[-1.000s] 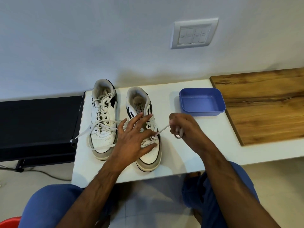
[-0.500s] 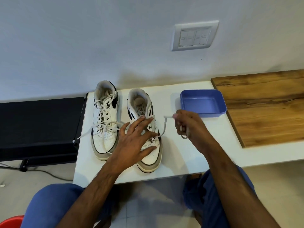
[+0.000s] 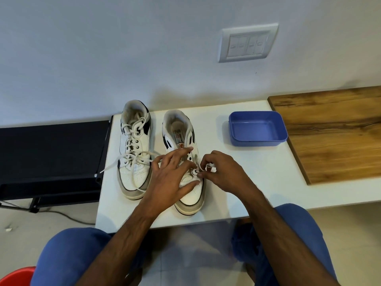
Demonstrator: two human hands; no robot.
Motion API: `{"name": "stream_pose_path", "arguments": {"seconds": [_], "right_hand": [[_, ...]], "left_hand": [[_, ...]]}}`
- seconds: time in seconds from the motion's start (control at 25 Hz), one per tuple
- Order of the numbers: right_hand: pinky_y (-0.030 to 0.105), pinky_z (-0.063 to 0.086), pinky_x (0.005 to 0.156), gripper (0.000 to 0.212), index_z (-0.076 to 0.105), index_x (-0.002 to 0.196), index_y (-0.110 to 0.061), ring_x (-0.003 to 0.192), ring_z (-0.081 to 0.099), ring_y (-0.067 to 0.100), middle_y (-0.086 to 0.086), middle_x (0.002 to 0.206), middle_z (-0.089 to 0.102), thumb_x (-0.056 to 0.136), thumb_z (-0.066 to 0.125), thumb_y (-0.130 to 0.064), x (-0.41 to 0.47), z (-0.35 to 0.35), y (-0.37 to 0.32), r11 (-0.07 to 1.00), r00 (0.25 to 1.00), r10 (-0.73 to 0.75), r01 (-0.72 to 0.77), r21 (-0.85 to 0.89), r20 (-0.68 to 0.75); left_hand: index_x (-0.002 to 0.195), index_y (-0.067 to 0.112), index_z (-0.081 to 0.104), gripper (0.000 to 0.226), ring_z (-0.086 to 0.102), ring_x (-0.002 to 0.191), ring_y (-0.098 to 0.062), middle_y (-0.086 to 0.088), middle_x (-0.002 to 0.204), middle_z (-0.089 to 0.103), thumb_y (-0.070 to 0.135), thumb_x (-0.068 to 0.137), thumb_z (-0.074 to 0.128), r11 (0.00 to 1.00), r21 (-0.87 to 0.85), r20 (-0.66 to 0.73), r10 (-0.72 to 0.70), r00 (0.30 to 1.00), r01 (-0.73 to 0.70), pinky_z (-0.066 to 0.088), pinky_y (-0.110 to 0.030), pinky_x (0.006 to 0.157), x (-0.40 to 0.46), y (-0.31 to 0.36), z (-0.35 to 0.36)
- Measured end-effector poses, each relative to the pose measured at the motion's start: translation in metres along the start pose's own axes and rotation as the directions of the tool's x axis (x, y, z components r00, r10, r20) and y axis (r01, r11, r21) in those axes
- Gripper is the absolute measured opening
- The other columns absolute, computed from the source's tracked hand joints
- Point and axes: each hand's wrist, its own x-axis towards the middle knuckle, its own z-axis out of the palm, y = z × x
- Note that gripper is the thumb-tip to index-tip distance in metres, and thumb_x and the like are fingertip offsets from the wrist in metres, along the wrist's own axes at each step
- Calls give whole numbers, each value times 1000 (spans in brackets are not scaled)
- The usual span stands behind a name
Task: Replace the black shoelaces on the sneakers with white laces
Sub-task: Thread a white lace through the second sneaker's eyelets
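White lace [image 3: 198, 164]: flat, partly threaded, at a low eyelet on the right-hand side of the right sneaker [image 3: 186, 162]; a short end shows beside the fingertips, the rest hidden by both hands. Right sneaker: white leather with dark side panels and grey toe bumper, toe toward the viewer, standing near the front edge of the white table [image 3: 257, 182], upper eyelets unlaced, printed insole visible. Right hand [image 3: 223, 172]: fingers curled, thumb and forefinger pinching the white lace at the eyelet, further lace bunched inside the curled fingers. Left hand [image 3: 172, 178]: laid over the forefoot and tongue of the right sneaker, fingers spread and nearly straight, thumb lying along the toe box, pressing the shoe down. Left sneaker [image 3: 134, 149]: same model, just beside the right one and parallel to it, fully laced in white, its loose lace ends [image 3: 115, 165] trailing over the vamp and toward the table's left edge. Blue plastic tray [image 3: 257, 139]: rectangular, shallow, standing apart to the right of the sneakers toward the wall. Wooden board [image 3: 334, 131]: lies at the table's right end. Black low shelf [image 3: 51, 153]: adjoins the table on the left. Switch plate [image 3: 247, 43]: white, on the wall above. Blue trouser knees [image 3: 68, 254]: below the table edge.
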Motion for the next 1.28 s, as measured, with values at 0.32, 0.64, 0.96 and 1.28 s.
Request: {"name": "stream_pose_path", "arguments": {"seconds": [0.32, 0.64, 0.96, 1.28], "right_hand": [[24, 40, 63, 15, 63, 95, -1, 71, 52, 8, -2, 82, 61, 97, 67, -16, -9, -28, 3, 815, 971, -168, 41, 578, 168], [21, 41, 59, 31, 60, 99, 8, 64, 47, 11, 4, 72, 58, 98, 64, -22, -10, -26, 1, 695, 985, -62, -71, 716, 158], [24, 42, 65, 27, 69, 110, -17, 81, 51, 9, 3, 100, 58, 106, 45, -27, -11, -25, -6, 822, 951, 285, -176, 541, -122], [19, 42, 63, 35, 71, 120, -17, 73, 55, 10, -3, 88, 64, 105, 40, -8, -14, -32, -29, 882, 984, 157, -102, 461, -82]], "left_hand": [[106, 38, 63, 30, 33, 142, -17, 12, 156, 35, 61, 87, 59, 999, 43, -13, 28, 1000, -27, 24, -51, 108, 1, -3, 3], [115, 35, 61, 30, 26, 146, -16, 11, 159, 31, 52, 90, 65, 996, -49, 52, 81, 995, -78, 30, -49, 105, -3, -6, -8], [139, 23, 51, 51, 48, 131, -29, -4, 142, 49, 2, 93, 55, 720, -166, -42, -688, 724, 674, 37, -56, 108, -38, -102, -65], [120, 22, 60, 21, 57, 107, -21, 0, 119, 60, 19, 101, 53, 726, 176, 63, -683, 728, 665, 42, -44, 94, -51, -126, -55]]}}
